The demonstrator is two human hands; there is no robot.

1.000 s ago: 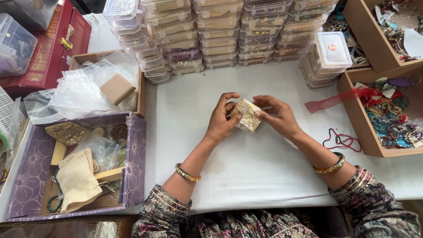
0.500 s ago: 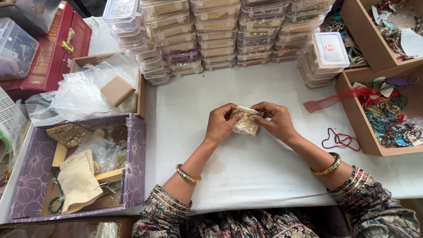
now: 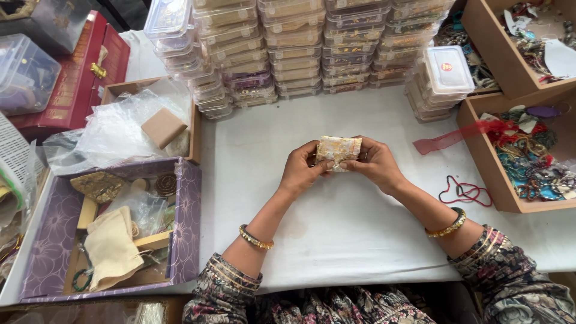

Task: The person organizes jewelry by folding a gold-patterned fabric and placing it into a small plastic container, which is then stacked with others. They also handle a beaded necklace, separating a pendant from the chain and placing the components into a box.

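A small cream and gold patterned pouch (image 3: pixel 338 150) is held up over the white tabletop (image 3: pixel 336 234), flat face toward me. My left hand (image 3: pixel 302 170) grips its left edge and my right hand (image 3: pixel 375 163) grips its right edge, thumbs on the front. Both wrists wear gold bangles.
Stacks of clear plastic boxes (image 3: pixel 300 48) line the far edge. A purple open box (image 3: pixel 186 228) with cloth and trinkets lies at left, behind it a wooden tray with plastic bags (image 3: pixel 120 129). Wooden trays of colourful threads (image 3: pixel 528 162) stand at right. A red cord (image 3: pixel 465 193) and red ribbon (image 3: pixel 450 139) lie near them.
Both hands turned and straightened the pouch, which was tilted a second ago and now sits level between them, slightly nearer the middle.
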